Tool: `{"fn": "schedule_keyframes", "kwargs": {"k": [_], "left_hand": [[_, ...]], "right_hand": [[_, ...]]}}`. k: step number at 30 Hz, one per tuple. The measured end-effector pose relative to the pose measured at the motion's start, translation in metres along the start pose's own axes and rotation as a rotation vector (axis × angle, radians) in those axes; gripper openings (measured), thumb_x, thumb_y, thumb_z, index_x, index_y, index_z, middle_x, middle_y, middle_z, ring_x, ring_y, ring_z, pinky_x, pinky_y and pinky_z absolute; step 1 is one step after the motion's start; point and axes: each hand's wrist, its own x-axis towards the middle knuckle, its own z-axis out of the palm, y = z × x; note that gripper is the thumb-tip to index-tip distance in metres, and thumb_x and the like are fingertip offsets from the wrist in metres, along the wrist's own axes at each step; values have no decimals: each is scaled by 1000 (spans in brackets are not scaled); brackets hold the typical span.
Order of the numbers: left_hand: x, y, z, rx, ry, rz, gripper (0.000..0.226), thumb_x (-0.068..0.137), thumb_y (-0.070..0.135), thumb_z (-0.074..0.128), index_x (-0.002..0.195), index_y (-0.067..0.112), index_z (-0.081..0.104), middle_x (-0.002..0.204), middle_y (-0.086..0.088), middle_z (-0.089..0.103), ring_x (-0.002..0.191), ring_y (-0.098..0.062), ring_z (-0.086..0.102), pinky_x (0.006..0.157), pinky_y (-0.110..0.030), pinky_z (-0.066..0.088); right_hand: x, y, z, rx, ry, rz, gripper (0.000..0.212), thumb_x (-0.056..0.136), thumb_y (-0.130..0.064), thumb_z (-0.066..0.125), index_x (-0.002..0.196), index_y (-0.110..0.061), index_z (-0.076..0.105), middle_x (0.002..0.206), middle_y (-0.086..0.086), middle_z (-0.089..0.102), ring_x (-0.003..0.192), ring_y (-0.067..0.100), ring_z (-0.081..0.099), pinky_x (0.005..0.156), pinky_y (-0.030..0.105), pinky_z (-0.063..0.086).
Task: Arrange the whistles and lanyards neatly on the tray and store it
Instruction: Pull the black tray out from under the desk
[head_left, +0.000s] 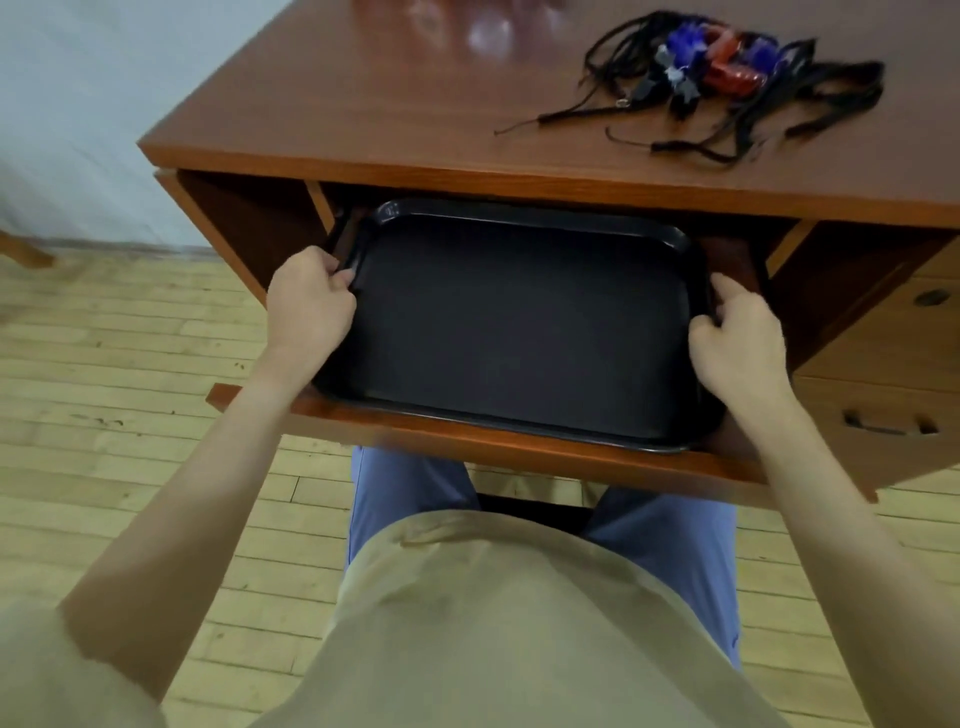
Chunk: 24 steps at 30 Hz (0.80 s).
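A black rectangular tray (519, 322) lies inside the pulled-out centre drawer (519, 447) of a wooden desk, with nothing on it. My left hand (311, 301) grips the tray's left rim, fingers curled over the edge. My right hand (737, 343) grips the right rim the same way. On the desk top at the far right lies a tangled heap of whistles (727, 57), blue, red and dark ones, with black lanyards (753, 119) spread around them.
The desk top (389, 93) is reddish wood and overhangs the back of the drawer. Side drawers with a handle (888, 423) stand at the right. My lap and shirt sit below the drawer front. Light wooden floor lies to the left.
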Motion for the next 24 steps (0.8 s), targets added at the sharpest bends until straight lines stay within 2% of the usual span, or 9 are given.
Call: {"fn": "schedule_keyframes", "kwargs": {"k": [2, 4, 7, 9, 13, 18, 20, 22, 24], "left_hand": [[-1, -5, -11, -16, 28, 14, 24, 94, 17, 54, 108, 1, 64, 105, -15, 68, 103, -32, 60, 80, -32, 41], [-5, -9, -22, -11, 42, 23, 24, 93, 19, 55, 107, 1, 65, 104, -15, 68, 102, -32, 61, 79, -33, 41], [-15, -17, -37, -2, 56, 21, 26, 93, 20, 56, 108, 2, 65, 105, -14, 68, 101, -32, 60, 81, -35, 43], [-22, -22, -45, -12, 75, 4, 26, 93, 21, 56, 109, 3, 65, 104, -13, 68, 100, -31, 61, 83, -37, 45], [-28, -29, -58, -24, 116, -7, 25, 94, 21, 56, 108, 3, 65, 99, -11, 67, 94, -27, 61, 80, -35, 45], [-12, -24, -73, -75, 156, -16, 23, 94, 21, 57, 107, 4, 65, 102, -11, 66, 98, -28, 60, 83, -36, 46], [4, -16, -82, -75, 186, 4, 22, 93, 19, 58, 105, 2, 67, 100, -13, 68, 97, -30, 61, 84, -37, 46], [26, -8, -90, -61, 209, 38, 22, 92, 18, 59, 102, 1, 69, 101, -15, 70, 98, -33, 62, 86, -38, 46], [52, -2, -94, -36, 217, 85, 22, 91, 17, 59, 98, -1, 70, 99, -18, 70, 98, -36, 63, 85, -38, 46]], "right_hand": [[-6, -6, -5, 61, 8, -11, 56, 90, -12, 38, 147, -12, 33, 143, 17, 45, 123, 35, 51, 96, 31, 39], [-14, -12, -11, 82, 9, -22, 54, 92, -7, 38, 146, -12, 34, 144, 13, 45, 120, 30, 52, 89, 23, 35], [-31, -21, -17, 94, 12, -128, 46, 90, -1, 38, 131, -13, 52, 118, 10, 63, 98, 27, 58, 69, 24, 39], [-39, -24, -19, 99, 19, -185, 39, 87, -2, 39, 118, -15, 58, 101, 9, 67, 81, 23, 58, 58, 25, 39], [-47, -34, -22, 150, 53, -210, 40, 87, -4, 40, 119, -19, 59, 94, 5, 66, 85, 23, 61, 73, 33, 47], [-36, -57, -29, 243, 39, -245, 35, 87, -2, 40, 108, -19, 63, 87, 1, 67, 77, 18, 61, 60, 29, 44], [-24, -71, -32, 321, 11, -237, 35, 85, 0, 44, 104, -23, 64, 85, 0, 68, 78, 21, 64, 66, 35, 52], [-9, -86, -34, 358, -1, -240, 34, 85, 0, 47, 102, -23, 65, 79, 1, 67, 77, 27, 64, 68, 41, 53], [13, -102, -34, 366, -8, -235, 30, 86, 1, 46, 107, -11, 64, 81, 5, 66, 85, 30, 64, 75, 44, 54]]}}
